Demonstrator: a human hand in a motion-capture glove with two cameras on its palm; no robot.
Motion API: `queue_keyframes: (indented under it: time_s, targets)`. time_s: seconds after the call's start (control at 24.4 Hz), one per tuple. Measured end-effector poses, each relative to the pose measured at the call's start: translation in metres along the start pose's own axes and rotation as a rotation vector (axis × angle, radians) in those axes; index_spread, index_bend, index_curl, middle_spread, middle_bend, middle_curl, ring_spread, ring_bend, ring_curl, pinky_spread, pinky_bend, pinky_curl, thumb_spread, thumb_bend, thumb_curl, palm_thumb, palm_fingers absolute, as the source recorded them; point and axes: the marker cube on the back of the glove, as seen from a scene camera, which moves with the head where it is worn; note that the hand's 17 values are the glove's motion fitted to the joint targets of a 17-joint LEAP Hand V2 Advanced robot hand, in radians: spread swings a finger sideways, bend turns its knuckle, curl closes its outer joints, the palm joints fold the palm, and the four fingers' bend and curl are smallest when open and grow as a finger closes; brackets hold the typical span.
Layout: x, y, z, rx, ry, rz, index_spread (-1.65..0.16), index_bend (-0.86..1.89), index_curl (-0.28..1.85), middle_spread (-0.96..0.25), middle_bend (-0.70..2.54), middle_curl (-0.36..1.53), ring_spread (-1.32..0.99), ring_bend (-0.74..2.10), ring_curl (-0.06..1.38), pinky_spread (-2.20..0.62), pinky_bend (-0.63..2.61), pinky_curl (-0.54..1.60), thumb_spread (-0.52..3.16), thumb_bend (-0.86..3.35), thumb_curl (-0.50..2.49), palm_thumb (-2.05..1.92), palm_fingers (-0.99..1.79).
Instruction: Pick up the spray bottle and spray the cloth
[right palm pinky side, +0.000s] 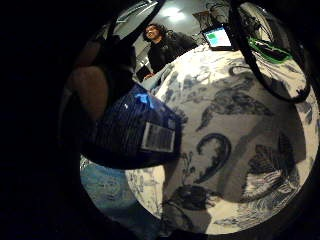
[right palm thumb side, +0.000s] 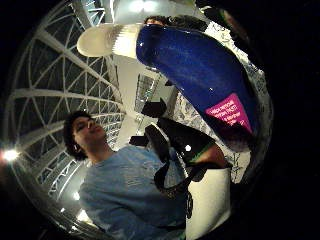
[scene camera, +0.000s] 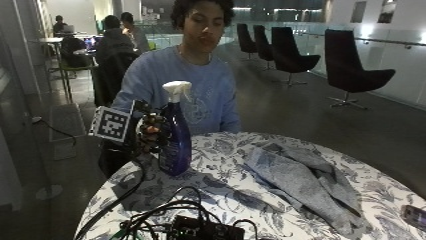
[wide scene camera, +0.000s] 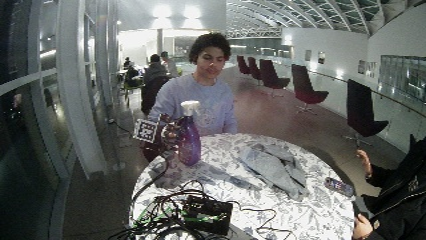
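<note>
A dark blue spray bottle (scene camera: 175, 142) with a white trigger head (scene camera: 176, 90) stands upright at the left side of the round table (scene camera: 226, 197), its base at the flowered tablecloth. My gloved right hand (scene camera: 150, 134) grips the bottle's body from the left, with the fingers curled round it. Both palm views show the bottle close to the palm: its barcode label (right palm pinky side: 158, 137) in one, its blue body (right palm thumb side: 195, 65) and white head (right palm thumb side: 107, 40) in the other. A crumpled grey cloth (scene camera: 299, 177) lies to the right of the bottle, apart from it.
A black box with a tangle of cables (scene camera: 200, 227) sits at the near edge of the table, and one cable runs back toward the hand. A phone (scene camera: 416, 215) lies at the far right edge. Bare tablecloth (scene camera: 219, 165) separates bottle and cloth.
</note>
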Motion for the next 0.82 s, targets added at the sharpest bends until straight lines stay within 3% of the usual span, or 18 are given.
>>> queue_keyframes:
  time_s: [0.33,0.45,0.7,0.82]
  targets:
    - [-0.001,-0.011,0.009,0.088,-0.005,0.007,-0.31,0.04,0.07,-0.02,0.35,0.19,0.00,0.54,0.23,0.17,0.53,0.23,0.72,0.18,0.12,0.40,0.63]
    - [-0.002,-0.009,0.013,0.041,-0.003,-0.034,-0.33,0.04,0.07,-0.02,0.36,0.22,0.00,0.55,0.25,0.20,0.56,0.25,0.79,0.16,0.14,0.44,0.61]
    - [-0.011,-0.032,0.027,0.176,-0.007,-0.006,-0.36,0.04,0.07,-0.02,0.36,0.26,0.00,0.57,0.27,0.23,0.62,0.29,0.86,0.14,0.18,0.50,0.61]
    - [-0.013,-0.038,0.031,0.162,0.021,-0.054,-0.36,0.07,0.07,-0.03,0.38,0.28,0.00,0.59,0.28,0.23,0.62,0.29,0.87,0.16,0.21,0.60,0.67]
